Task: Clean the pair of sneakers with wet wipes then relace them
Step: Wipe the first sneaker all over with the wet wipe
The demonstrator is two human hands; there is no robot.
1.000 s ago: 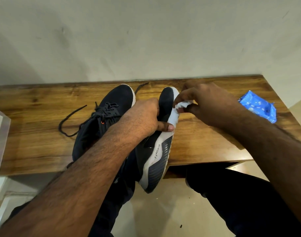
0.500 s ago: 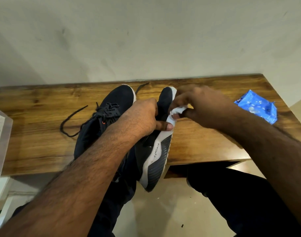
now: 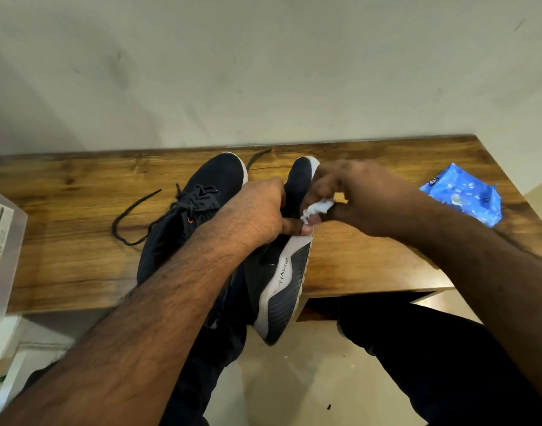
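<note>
The left hand (image 3: 257, 210) grips a dark sneaker (image 3: 282, 272) tipped on its side over the wooden table (image 3: 79, 241) edge, thumb on its white midsole. The right hand (image 3: 355, 198) pinches a crumpled wet wipe (image 3: 317, 209) against that midsole. The second sneaker (image 3: 202, 204), laced, lies just beside it; the blue wipes pack (image 3: 463, 193) sits well apart at right.

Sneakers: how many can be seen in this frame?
2. One sneaker lies on the wooden table, laced, left of the hands. The other sneaker is tilted on its side, gripped by the left hand while the right hand wipes it.
</note>
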